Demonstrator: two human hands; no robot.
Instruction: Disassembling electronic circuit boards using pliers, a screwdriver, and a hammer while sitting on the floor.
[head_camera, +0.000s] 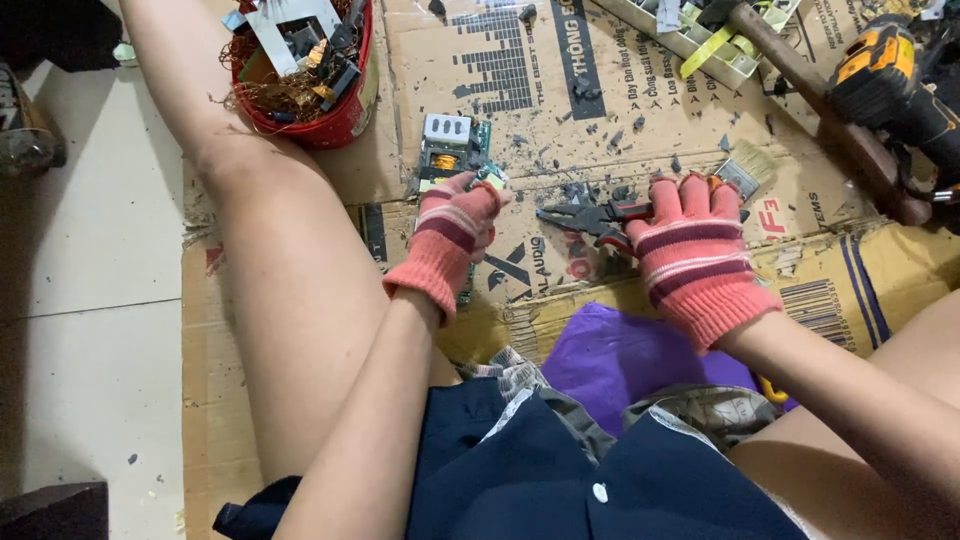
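Observation:
My left hand (450, 245), in a pink striped glove, grips a green circuit board (452, 148) that stands on edge on the cardboard. My right hand (695, 255), in a matching glove, holds black pliers with red handles (590, 218), jaws pointing left toward the board. The pliers' jaws are a short way from the board, not touching it. Small dark fragments lie scattered on the cardboard between the hands.
A red bucket (345, 115) of copper wire and scrap parts stands at the back left. A hammer (800, 80), a small brush (752, 168) and a yellow-black power tool (890, 75) lie at the back right. Flattened cardboard (560, 90) covers the floor; my bare legs flank the work.

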